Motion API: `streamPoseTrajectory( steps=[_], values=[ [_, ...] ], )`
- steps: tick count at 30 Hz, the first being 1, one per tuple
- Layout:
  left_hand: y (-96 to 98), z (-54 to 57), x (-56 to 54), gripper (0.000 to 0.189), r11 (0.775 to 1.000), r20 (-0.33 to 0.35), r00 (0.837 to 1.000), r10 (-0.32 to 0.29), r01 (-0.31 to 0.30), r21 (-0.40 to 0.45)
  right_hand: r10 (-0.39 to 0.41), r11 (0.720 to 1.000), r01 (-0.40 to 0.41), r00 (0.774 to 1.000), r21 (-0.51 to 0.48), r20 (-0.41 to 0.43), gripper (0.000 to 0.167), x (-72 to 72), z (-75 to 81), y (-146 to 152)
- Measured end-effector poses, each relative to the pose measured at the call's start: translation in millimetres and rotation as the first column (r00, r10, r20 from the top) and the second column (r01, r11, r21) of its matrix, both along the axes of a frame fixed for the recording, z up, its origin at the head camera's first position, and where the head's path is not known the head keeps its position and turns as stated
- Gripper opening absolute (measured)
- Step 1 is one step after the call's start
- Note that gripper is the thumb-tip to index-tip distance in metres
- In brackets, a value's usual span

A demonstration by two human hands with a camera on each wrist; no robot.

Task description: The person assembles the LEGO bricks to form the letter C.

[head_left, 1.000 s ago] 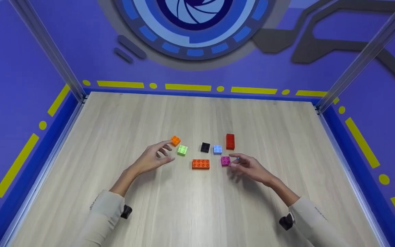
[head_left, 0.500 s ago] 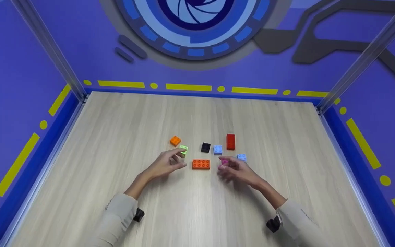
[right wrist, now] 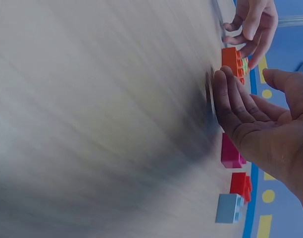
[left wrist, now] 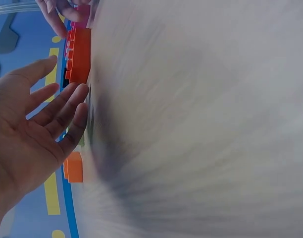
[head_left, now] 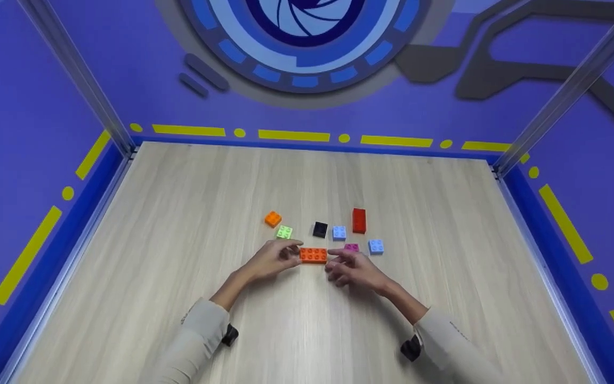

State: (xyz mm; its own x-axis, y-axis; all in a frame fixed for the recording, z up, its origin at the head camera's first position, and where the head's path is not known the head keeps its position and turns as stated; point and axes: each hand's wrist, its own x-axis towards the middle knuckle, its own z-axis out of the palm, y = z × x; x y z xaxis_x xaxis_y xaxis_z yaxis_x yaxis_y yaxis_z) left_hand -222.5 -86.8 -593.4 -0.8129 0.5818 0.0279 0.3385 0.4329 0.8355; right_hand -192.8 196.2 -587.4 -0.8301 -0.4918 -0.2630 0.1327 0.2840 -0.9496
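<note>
An orange-red eight-stud toy brick point(head_left: 313, 255) lies flat on the wooden table, between the two hands. At its left end is the left hand point(head_left: 273, 260), thumb and fingers spread and slightly bent; the left wrist view shows its palm with nothing in it. The right hand point(head_left: 357, 271) is at the brick's right end, its fingers loosely extended. In the right wrist view the right hand point(right wrist: 263, 116) likewise holds nothing. Whether any fingertip touches the brick is hard to tell. A magenta brick point(head_left: 351, 247) is partly hidden behind the right hand.
Beyond the hands lie an orange brick point(head_left: 273, 218), a lime green brick point(head_left: 284, 232), a black brick point(head_left: 320, 229), a light blue brick point(head_left: 339, 233) and a long red brick point(head_left: 359, 221). Another light blue brick point(head_left: 376, 246) sits farther right. Blue walls enclose the table point(head_left: 205, 181).
Both hands have moved inward: the left from beside the orange brick past the lime one, the right leftward past the magenta brick, to the ends of the orange-red brick. The bricks have stayed put.
</note>
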Motion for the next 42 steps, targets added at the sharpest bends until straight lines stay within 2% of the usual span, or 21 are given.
streamPoseTrajectory(
  steps=[10,19,28,35,42],
  values=[
    [5.2,-0.4,0.9,0.034,0.998,-0.048,0.999,0.019,-0.022,-0.053,0.026,0.999,-0.025,0.999,0.034,-0.045,0.048,2.7,-1.5,-5],
    [5.8,0.9,4.9,0.035,0.998,-0.014,1.0,0.016,-0.017,-0.067,0.019,0.999,-0.019,1.0,0.034,-0.016,0.05,10.0,-3.3,-3],
    [7.8,-0.2,3.0,0.042,0.998,-0.025,0.999,0.031,-0.033,-0.061,0.011,0.999,-0.009,0.999,0.041,-0.033,0.05,11.6,2.6,7],
    [13.3,-1.3,1.1,0.044,0.997,-0.045,0.999,0.028,-0.032,-0.072,-0.029,0.998,0.035,0.994,0.059,-0.101,0.05,3.8,13.6,22],
    [19.4,-2.0,1.6,0.04,0.995,-0.075,0.997,0.034,-0.041,-0.092,-0.08,0.986,0.111,0.969,0.122,-0.232,0.045,-5.3,20.1,34]
  ],
)
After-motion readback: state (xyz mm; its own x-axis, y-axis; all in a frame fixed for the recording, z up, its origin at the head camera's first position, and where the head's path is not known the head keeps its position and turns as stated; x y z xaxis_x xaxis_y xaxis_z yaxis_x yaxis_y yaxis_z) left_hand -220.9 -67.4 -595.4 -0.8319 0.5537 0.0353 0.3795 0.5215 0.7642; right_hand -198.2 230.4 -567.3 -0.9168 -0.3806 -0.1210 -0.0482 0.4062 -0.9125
